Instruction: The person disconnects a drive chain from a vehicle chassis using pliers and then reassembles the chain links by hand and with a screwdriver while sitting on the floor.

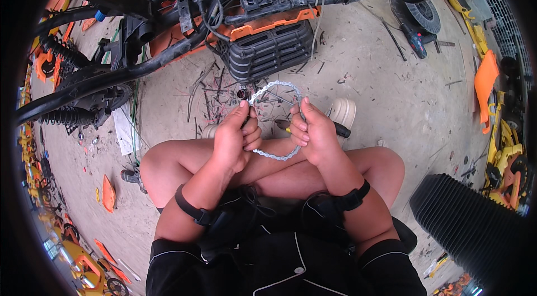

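Note:
A silver roller chain (281, 158) hangs in a loop between my two hands, above my crossed legs. Fingers and thumb of my left hand (234, 132) are closed on the loop's left side. On the opposite side, my right hand (314, 132) pinches the chain between thumb and curled fingers. The chain's upper arc stands clear of both hands, while short stretches are hidden behind the fingers. Behind my right hand lies a tool with a black handle (342, 130), partly covered. A small dark piece (242, 93) shows just beyond my left thumb.
A black tubular vehicle frame (184, 47) with cables and a ribbed black grille (272, 52) stands ahead. Cut ties and wire scraps litter the floor there. A power drill (415, 44) lies far right; a black corrugated tube (464, 223) stands near right. Orange panels (486, 86) line the side.

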`<action>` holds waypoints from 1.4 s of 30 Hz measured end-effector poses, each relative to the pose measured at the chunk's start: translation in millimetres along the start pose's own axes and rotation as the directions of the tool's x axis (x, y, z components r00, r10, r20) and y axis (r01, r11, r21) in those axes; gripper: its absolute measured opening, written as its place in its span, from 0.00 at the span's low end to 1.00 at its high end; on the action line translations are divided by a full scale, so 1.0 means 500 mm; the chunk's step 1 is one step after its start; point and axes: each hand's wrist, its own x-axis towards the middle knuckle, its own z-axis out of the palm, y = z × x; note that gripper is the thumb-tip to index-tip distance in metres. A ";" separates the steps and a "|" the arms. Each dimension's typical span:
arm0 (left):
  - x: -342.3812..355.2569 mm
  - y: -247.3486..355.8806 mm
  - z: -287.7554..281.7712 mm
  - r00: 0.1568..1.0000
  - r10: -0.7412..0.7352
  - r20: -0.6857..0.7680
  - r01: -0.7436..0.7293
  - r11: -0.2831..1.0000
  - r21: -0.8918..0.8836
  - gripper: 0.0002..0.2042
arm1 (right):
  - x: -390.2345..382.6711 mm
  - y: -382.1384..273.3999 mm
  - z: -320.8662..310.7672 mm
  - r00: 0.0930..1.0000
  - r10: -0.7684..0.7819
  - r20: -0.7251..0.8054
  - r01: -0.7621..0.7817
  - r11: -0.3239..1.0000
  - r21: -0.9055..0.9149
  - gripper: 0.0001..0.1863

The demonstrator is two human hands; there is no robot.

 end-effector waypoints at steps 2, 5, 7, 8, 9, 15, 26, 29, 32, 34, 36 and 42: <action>-0.001 0.002 0.001 1.000 -0.007 0.002 0.007 1.000 -0.012 0.15 | 0.000 -0.005 -0.005 0.999 0.018 0.028 -0.019 0.999 0.034 0.20; 0.000 0.001 0.001 1.000 -0.006 0.002 0.006 1.000 -0.010 0.15 | 0.000 -0.012 0.001 1.000 -0.014 -0.004 0.014 1.000 -0.012 0.21; 0.002 -0.001 -0.001 1.000 -0.005 -0.008 0.005 1.000 -0.001 0.14 | 0.003 -0.014 0.004 0.996 -0.072 -0.062 0.066 0.994 -0.087 0.20; 0.003 -0.002 -0.002 1.000 -0.006 -0.017 0.006 1.000 0.004 0.14 | 0.006 -0.014 0.005 0.989 -0.109 -0.097 0.096 0.987 -0.131 0.19; 0.004 -0.003 -0.002 1.000 -0.007 -0.026 0.007 1.000 0.009 0.14 | 0.008 -0.012 0.004 0.981 -0.147 -0.130 0.123 0.977 -0.175 0.19; 0.000 -0.002 0.004 0.999 -0.006 -0.041 0.007 0.999 0.033 0.14 | 0.021 0.008 0.001 0.963 -0.210 -0.170 0.114 0.886 -0.450 0.15; -0.003 -0.010 0.006 0.999 -0.034 0.031 0.030 0.990 0.138 0.14 | 0.017 0.020 0.008 0.949 -0.229 -0.216 0.043 0.775 -0.630 0.21; -0.004 -0.015 0.008 0.998 -0.043 0.036 0.037 0.985 0.169 0.14 | 0.018 0.024 0.001 0.952 -0.200 -0.230 0.020 0.795 -0.607 0.25; -0.004 -0.019 0.007 0.997 -0.043 0.069 0.029 0.981 0.190 0.14 | 0.020 0.026 -0.002 0.954 -0.177 -0.243 0.001 0.810 -0.586 0.27; -0.004 -0.021 0.007 0.995 -0.044 0.087 0.025 0.978 0.205 0.13 | 0.020 0.026 -0.002 0.954 -0.161 -0.255 -0.010 0.827 -0.562 0.26; -0.005 -0.023 0.008 0.995 -0.046 0.086 0.025 0.973 0.231 0.13 | 0.018 0.024 0.000 0.953 -0.145 -0.267 -0.018 0.851 -0.525 0.24; -0.005 -0.024 0.008 0.990 -0.063 0.124 0.034 0.975 0.221 0.13 | 0.032 0.036 -0.019 0.948 -0.152 -0.280 0.027 0.914 -0.405 0.12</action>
